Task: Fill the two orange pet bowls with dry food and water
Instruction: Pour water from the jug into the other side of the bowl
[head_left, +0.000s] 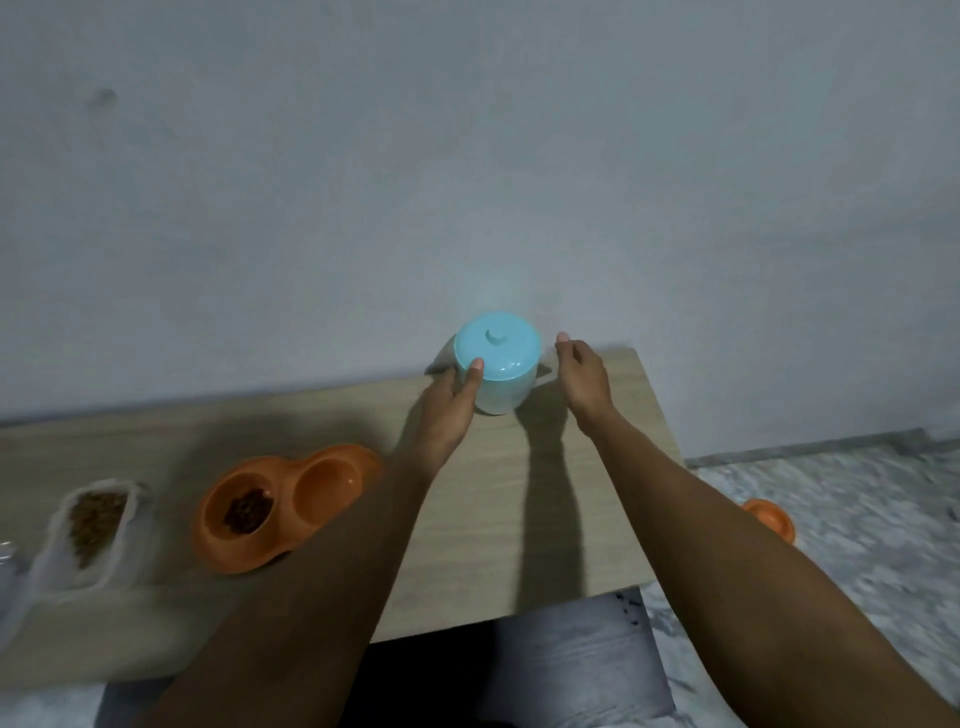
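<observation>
Pale-blue lidded plastic jug (500, 370) stands at bench (582, 519) rear; left hand (451, 404) grips its side, right hand (583, 375) spread just beside it; orange double pet bowl (283, 506) lies left, kibble (248, 510) in one well.

Head view, single camera, worn high and angled forward and down.
Faces a pale wall (467, 156) across the worktop (571, 493); both forearms reach away from the lens, the near worktop edge and floor (831, 519) lying close below. No second view shares the scene.
</observation>
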